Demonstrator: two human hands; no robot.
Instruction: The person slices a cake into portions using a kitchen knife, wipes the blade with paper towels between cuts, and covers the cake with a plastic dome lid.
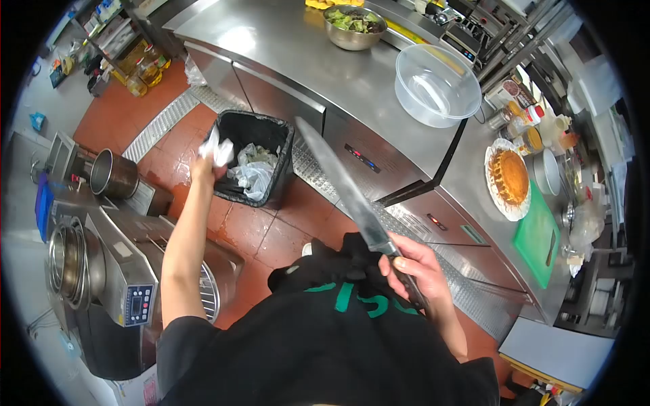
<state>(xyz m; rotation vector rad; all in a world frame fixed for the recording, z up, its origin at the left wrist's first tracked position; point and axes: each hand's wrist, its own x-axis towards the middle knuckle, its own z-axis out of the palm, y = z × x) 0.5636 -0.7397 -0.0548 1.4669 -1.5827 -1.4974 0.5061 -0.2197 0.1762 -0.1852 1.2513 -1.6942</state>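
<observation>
My right hand (425, 269) is wrapped round the black handle of a long kitchen knife (336, 177), its broad blade pointing up and away from me. Stretched out to the left, my left hand (205, 168) grips a crumpled white paper towel (218, 147) at the near left rim of a black trash bin (280, 181). Inside the bin lie crumpled plastic and other scraps (254, 174). The fingertips of my left hand are partly hidden by the paper.
A steel counter (284, 47) carries a bowl of salad leaves (354, 28) and a clear plastic tub (437, 88). At the right are a round cake (509, 177) and a green cutting board (539, 233) with a small knife. Pots (114, 174) and a steel machine (135, 271) stand left.
</observation>
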